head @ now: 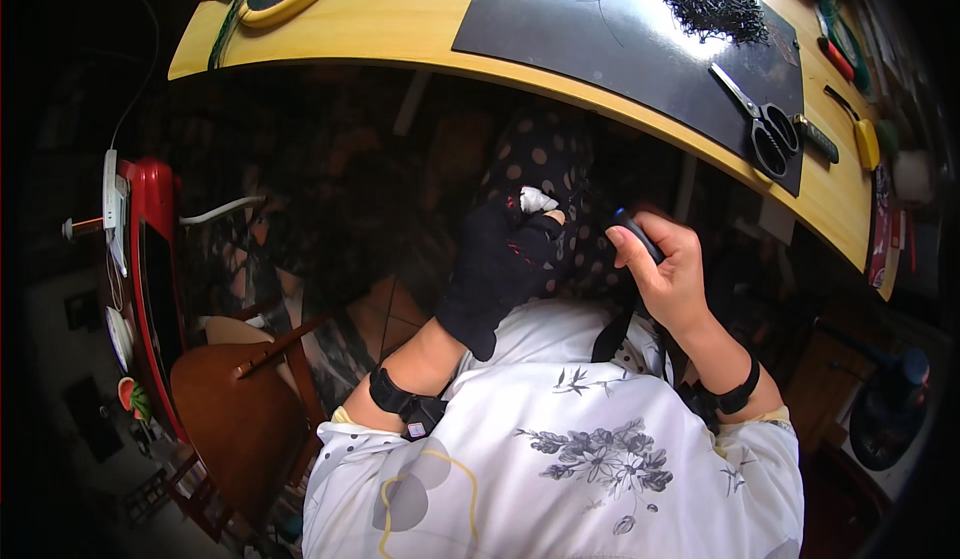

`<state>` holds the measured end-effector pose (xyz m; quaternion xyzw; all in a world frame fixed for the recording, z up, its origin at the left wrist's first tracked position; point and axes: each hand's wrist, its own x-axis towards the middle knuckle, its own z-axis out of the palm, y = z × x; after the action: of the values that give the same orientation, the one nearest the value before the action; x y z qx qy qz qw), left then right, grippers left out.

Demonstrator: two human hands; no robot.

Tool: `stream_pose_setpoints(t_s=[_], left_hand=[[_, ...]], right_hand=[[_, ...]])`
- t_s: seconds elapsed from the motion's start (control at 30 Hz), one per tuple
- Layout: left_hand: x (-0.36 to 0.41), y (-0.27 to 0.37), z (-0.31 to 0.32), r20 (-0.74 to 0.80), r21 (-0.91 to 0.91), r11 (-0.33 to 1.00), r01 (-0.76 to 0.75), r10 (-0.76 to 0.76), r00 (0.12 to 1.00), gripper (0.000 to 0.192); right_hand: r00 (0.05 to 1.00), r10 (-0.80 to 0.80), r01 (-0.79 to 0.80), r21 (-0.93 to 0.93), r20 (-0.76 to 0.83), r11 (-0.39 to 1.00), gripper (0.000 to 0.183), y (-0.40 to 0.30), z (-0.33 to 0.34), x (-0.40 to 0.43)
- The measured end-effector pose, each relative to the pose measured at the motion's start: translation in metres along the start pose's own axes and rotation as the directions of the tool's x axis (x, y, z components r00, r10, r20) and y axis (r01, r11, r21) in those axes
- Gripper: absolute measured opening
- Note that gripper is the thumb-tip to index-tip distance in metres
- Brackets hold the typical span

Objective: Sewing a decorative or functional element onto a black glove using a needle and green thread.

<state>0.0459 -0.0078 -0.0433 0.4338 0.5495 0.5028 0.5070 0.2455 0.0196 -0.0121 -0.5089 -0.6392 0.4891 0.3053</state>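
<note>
My left hand (510, 248), in a black glove with white wrapping on one fingertip, is bent over my lap above the polka-dot cloth (536, 146). Whether it holds something cannot be made out. My bare right hand (664, 259), a little to the right, is closed around a dark handle (639, 236) with a blue end; the rest of that tool is hidden or too dark to see. Beyond my hands, on the black mat (555, 34), lie black-handled scissors (761, 124) and a heap of small black pieces (716, 4).
The yellow table's (360, 34) curved edge runs ahead of my hands. A dark-handled tool (816, 139) and a yellow-handled tool (866, 143) lie at its right. At left stand a wooden chair (232, 409) and a red object (154, 184). A yellow-rimmed oval object (300, 4) lies at the back left.
</note>
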Motion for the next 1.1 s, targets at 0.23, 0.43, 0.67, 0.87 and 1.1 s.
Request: stream_pose_setpoints(t_s=[0.23, 0.43, 0.67, 0.87, 1.1], left_hand=[[0.006, 0.015, 0.004, -0.039, -0.164, 0.980, 0.116, -0.124, 0.992, 0.007], [-0.001, 0.007, 0.005, -0.153, 0.188, 0.935, -0.301, 0.331, 0.931, 0.011], [-0.002, 0.022, -0.003, 0.112, 0.524, 0.683, -0.508, 0.536, 0.837, 0.019], [-0.002, 0.010, 0.007, -0.030, 0.249, 0.881, -0.402, 0.422, 0.906, 0.014], [0.002, 0.029, 0.006, 0.066, -0.124, 0.981, 0.152, -0.144, 0.987, 0.006]], right_hand=[[0.997, -0.076, 0.076, -0.011, 0.012, 0.997, 0.029, 0.000, -0.001, 0.001], [0.996, 0.093, -0.093, 0.105, -0.001, 0.990, 0.022, -0.002, -0.008, -0.005], [0.997, 0.070, -0.074, 0.191, 0.030, 0.979, 0.017, -0.020, -0.002, 0.013], [0.997, -0.073, 0.075, 0.101, -0.028, 0.992, 0.013, -0.011, 0.001, 0.013], [0.851, -0.515, 0.483, -0.235, -0.099, 0.843, 0.020, -0.026, -0.025, 0.003]])
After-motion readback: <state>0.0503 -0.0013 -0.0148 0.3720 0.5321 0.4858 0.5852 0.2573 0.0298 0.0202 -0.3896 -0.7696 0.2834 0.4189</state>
